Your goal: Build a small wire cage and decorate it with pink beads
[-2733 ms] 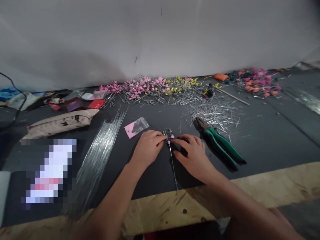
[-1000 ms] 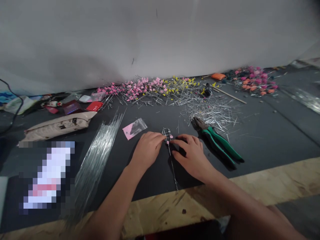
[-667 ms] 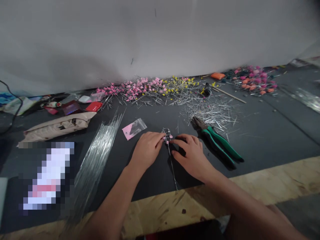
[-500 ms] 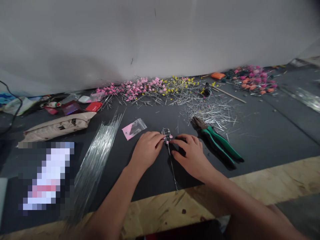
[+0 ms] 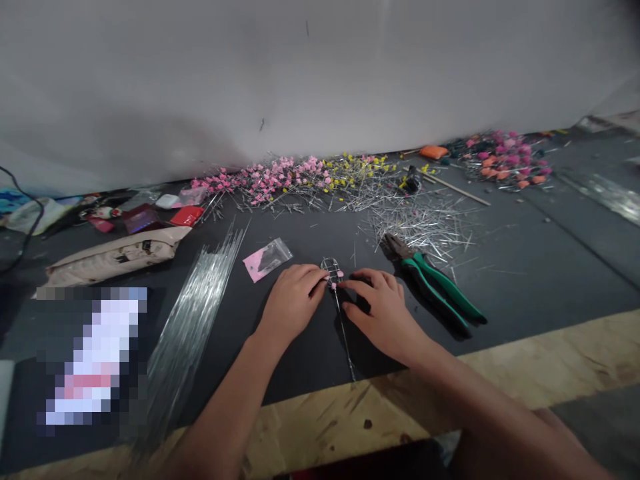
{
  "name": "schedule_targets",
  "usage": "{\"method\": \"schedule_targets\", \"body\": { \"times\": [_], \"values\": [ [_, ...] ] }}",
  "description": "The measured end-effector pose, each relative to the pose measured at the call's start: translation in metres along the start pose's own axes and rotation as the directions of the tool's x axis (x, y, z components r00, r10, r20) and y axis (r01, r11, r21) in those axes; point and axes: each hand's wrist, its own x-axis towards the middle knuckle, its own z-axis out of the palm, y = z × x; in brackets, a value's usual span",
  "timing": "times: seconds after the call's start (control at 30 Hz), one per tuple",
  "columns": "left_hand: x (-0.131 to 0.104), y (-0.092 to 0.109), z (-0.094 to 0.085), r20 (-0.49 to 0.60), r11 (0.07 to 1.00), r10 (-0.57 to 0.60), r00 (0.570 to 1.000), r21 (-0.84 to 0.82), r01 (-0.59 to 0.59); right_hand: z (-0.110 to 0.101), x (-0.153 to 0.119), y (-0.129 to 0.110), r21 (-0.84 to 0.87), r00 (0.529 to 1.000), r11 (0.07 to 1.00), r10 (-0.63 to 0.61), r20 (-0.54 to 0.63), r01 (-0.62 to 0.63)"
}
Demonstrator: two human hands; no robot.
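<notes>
A small wire frame (image 5: 331,266) with a rounded grid head and a long twisted wire stem lies on the dark tabletop, the stem pointing toward me. Small pink pieces sit on its head. My left hand (image 5: 295,300) is closed, thumb and fingers at the left edge of the head, which they partly hide. At the right side, my right hand (image 5: 383,308) has its fingers apart, with the index fingertip close to the lower pink piece; whether it touches cannot be made out. Green-handled pliers (image 5: 440,287) lie to the right of that hand.
Behind the hands lie loose cut wires (image 5: 425,227) and heaps of pink-tipped wires (image 5: 280,177). To the left are a small plastic bag (image 5: 267,259), a bundle of long straight wires (image 5: 200,307) and a beige pouch (image 5: 115,257). A wooden strip (image 5: 310,433) edges the front.
The view has shifted very slightly. Both hands and the wire frame stay practically in the same place.
</notes>
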Motion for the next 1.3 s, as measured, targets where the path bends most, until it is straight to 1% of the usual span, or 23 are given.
{"method": "schedule_targets", "body": {
  "times": [0.2, 0.3, 0.4, 0.47, 0.57, 0.63, 0.7, 0.8, 0.87, 0.93, 1.03, 1.1, 1.17, 1.3],
  "values": [
    [0.000, 0.000, 0.000, 0.024, 1.000, 0.014, 1.000, 0.022, -0.015, 0.001, 0.000, 0.001, -0.002, 1.000, 1.000, 0.002, 0.007, -0.002],
    [0.000, 0.001, -0.001, 0.008, 1.000, -0.002, 1.000, 0.004, 0.002, 0.000, 0.000, 0.001, -0.002, 1.000, 1.000, 0.002, 0.007, -0.002],
    [-0.001, 0.003, -0.006, -0.079, 0.997, -0.067, 0.995, -0.048, 0.063, 0.001, -0.001, 0.002, 0.003, 1.000, 1.000, -0.003, 0.002, 0.003],
    [-0.004, 0.004, -0.014, -0.146, 0.988, -0.141, 0.979, -0.077, 0.131, 0.001, 0.000, 0.004, 0.014, 1.000, 1.000, -0.007, -0.002, 0.007],
    [-0.013, 0.004, -0.028, -0.180, 0.968, -0.248, 0.952, -0.080, 0.237, 0.001, 0.000, 0.007, 0.045, 1.000, 0.999, -0.011, -0.002, 0.011],
    [-0.023, 0.004, -0.036, -0.152, 0.962, -0.271, 0.950, -0.041, 0.268, -0.001, -0.001, 0.008, 0.080, 1.000, 0.997, -0.007, -0.006, 0.007],
    [-0.033, 0.003, -0.040, -0.099, 0.962, -0.269, 0.958, 0.013, 0.272, -0.003, -0.002, 0.008, 0.120, 1.000, 0.993, 0.002, -0.016, 0.000],
    [-0.043, -0.001, -0.041, -0.018, 0.960, -0.269, 0.963, 0.073, 0.270, -0.008, -0.005, 0.007, 0.165, 1.000, 0.986, 0.006, -0.026, -0.002],
    [-0.046, -0.005, -0.040, 0.028, 0.959, -0.271, 0.962, 0.095, 0.267, -0.010, -0.007, 0.006, 0.178, 1.000, 0.984, 0.006, -0.030, -0.001],
    [-0.044, -0.008, -0.037, 0.041, 0.959, -0.268, 0.962, 0.105, 0.263, -0.012, -0.007, 0.006, 0.179, 1.000, 0.984, 0.009, -0.026, -0.004],
    [-0.037, -0.006, -0.032, 0.017, 0.969, -0.232, 0.973, 0.094, 0.229, -0.012, -0.007, 0.007, 0.151, 1.000, 0.988, 0.013, 0.003, -0.013],
    [-0.031, 0.000, -0.026, 0.032, 0.981, -0.175, 0.984, 0.085, 0.172, -0.010, -0.006, 0.007, 0.117, 1.000, 0.993, 0.006, 0.025, -0.009],
    [-0.025, 0.007, -0.020, 0.075, 0.989, -0.123, 0.990, 0.096, 0.116, -0.009, -0.006, 0.006, 0.082, 0.999, 0.997, -0.013, 0.045, 0.009],
    [-0.020, 0.019, -0.011, 0.117, 0.984, -0.096, 0.988, 0.159, 0.077, -0.008, -0.006, 0.002, 0.012, 0.995, 0.998, -0.064, 0.078, 0.063]
  ]
}}
